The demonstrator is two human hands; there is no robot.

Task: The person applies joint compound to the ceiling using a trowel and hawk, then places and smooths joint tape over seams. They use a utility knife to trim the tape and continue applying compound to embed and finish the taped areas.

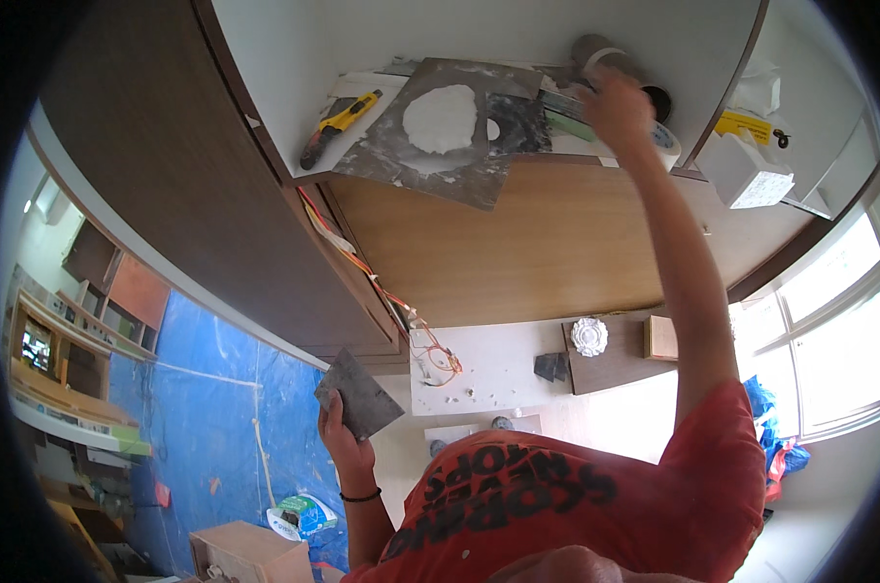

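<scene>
My left hand (344, 435) grips a flat dark grey square of board (360, 394) low at the left, away from the shelf. My right hand (620, 112) reaches over the right part of the shelf and is smeared by motion, so its fingers and anything in them are unclear. Close to it are a dark cylindrical roll (595, 53) and a white roll of tape (665, 146). Left of that hand lies a larger dark board (367, 160) with a round patch of white powder or paste (441, 119) on it. A yellow and black utility knife (341, 128) rests at the shelf's left end.
Below the shelf runs a brown panel (537, 243), with orange and red wires (367, 272) hanging at its left. A white box (746, 173) sits at the right. Blue sheeting (207, 389) covers the floor at left, near a cardboard box (250, 549) and a bag (304, 515).
</scene>
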